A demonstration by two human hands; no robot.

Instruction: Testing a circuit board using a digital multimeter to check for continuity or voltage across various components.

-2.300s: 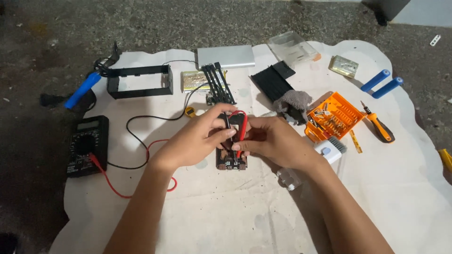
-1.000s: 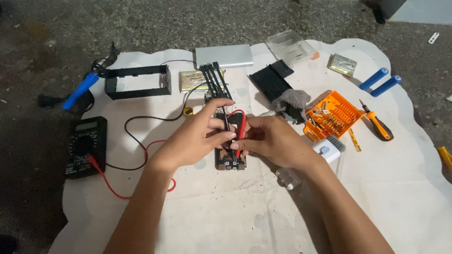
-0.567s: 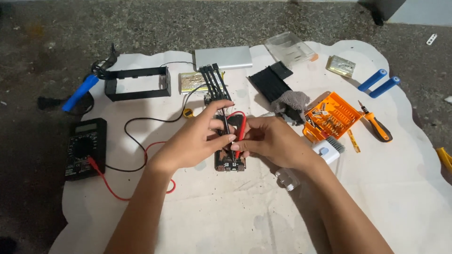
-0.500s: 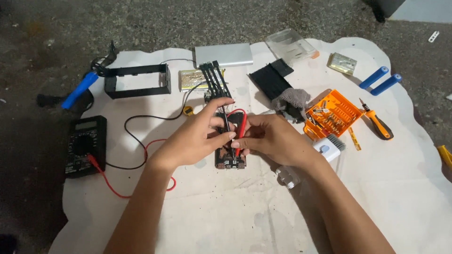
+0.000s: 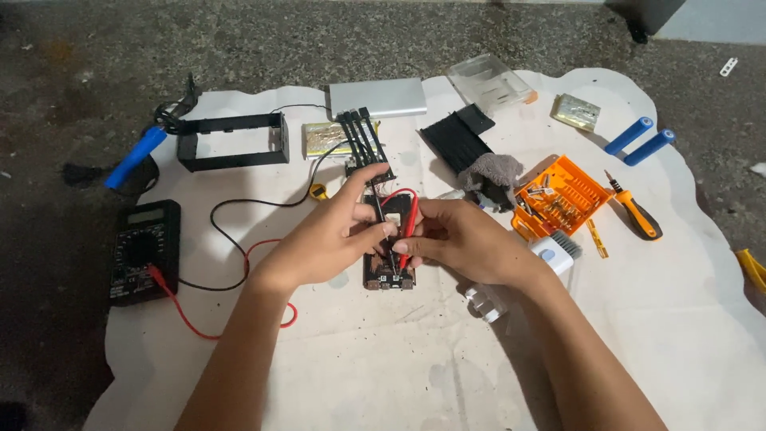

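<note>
Nearest us, our two forearms come up from six o'clock over the white sheet (image 5: 383, 367). Our left hand (image 5: 331, 235) is curled, fingertips pinched on the black probe (image 5: 383, 231), whose tip points down at the small circuit board (image 5: 388, 275) lying at the centre. Our right hand (image 5: 467, 243) is likewise closed, pinching the red probe (image 5: 408, 235) just beside the black one, its tip on the same board.

At nine o'clock sits the black multimeter (image 5: 144, 249), its red and black leads (image 5: 239, 263) looping toward the hands. At three o'clock are a white brush (image 5: 554, 251), an orange bit case (image 5: 558, 199) and an orange-handled screwdriver (image 5: 634, 211).

Farther off, toward twelve o'clock, lie a black frame (image 5: 231, 140), a silver power bank (image 5: 377, 97) and a clear plastic case (image 5: 488, 80). At two o'clock rest two blue cylindrical cells (image 5: 638, 140).
</note>
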